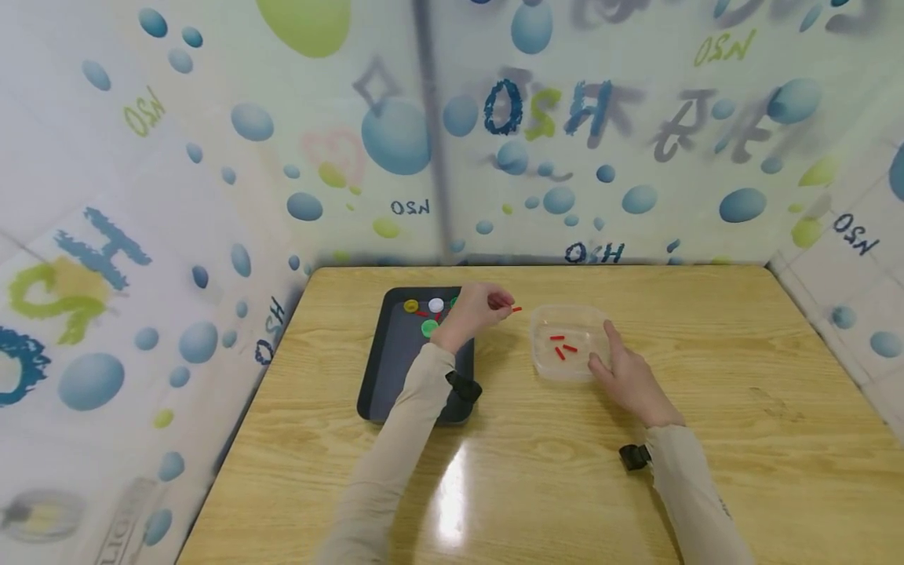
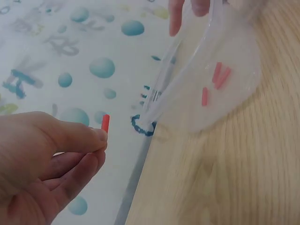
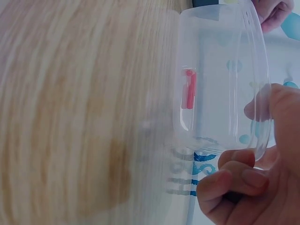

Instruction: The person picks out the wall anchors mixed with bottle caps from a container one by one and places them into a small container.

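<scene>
My left hand [image 1: 475, 314] pinches a small red stick [image 2: 105, 123] between thumb and fingertips, over the gap between a dark tray and a clear plastic container [image 1: 547, 366]. One end of the stick pokes out past the fingertips. My right hand [image 1: 631, 380] grips the container's right side, with thumb and fingers at its rim [image 3: 263, 93]. Several red sticks [image 1: 570, 348] lie loose on the container's bottom. On the left, the dark tray [image 1: 384, 380] is partly covered by the left hand and forearm.
Toward its far end the tray holds a yellow round piece [image 1: 411, 306], a white one [image 1: 435, 305], a green one [image 1: 429, 329] and a red stick [image 1: 421, 314]. The wooden table [image 1: 537, 471] meets a patterned wall [image 1: 494, 227] at its far edge.
</scene>
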{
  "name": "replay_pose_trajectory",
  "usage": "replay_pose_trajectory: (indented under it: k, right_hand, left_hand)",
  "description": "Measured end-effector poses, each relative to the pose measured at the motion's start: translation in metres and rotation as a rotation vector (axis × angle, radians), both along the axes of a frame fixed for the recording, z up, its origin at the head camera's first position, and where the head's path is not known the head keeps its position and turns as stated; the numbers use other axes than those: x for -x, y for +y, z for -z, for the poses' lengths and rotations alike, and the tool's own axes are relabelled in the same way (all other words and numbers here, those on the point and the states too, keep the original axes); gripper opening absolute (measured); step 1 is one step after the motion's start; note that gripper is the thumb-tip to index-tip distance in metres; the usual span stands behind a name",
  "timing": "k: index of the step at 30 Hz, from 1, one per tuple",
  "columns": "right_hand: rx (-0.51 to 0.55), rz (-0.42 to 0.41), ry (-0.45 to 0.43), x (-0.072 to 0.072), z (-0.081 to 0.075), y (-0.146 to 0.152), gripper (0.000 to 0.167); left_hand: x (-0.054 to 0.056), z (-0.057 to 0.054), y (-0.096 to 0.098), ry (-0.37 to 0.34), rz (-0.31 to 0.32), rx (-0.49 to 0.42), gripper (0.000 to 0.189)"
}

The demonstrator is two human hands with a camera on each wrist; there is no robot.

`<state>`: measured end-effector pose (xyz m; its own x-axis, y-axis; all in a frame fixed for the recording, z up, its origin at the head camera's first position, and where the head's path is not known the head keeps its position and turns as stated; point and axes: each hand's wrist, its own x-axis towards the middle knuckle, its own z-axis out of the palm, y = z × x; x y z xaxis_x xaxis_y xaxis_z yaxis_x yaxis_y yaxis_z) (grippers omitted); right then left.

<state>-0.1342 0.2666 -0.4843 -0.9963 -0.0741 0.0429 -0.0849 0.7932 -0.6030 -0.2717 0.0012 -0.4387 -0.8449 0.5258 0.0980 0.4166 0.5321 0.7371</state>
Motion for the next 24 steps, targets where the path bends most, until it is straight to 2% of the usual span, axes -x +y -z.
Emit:
replay_pose_trajectory:
  k: [8,14,24]
  right_hand:
    - [0.001,0.001,0.007,0.001,0.0,0.001,0.075]
    - [0.002,0.011,0.009,0.0,0.001,0.002,0.075]
    - [-0.02,0.025,-0.009,0.003,0.001,0.001,0.075]
  left_hand:
    - [-0.003,0.002,0.027,-0.011,0.065,0.029,0.013]
    - [-0.01,0.003,0.048,0.013,0.105,0.073,0.011]
    - [-0.017,0.007,0.063,-0.027,0.143,0.056,0.01]
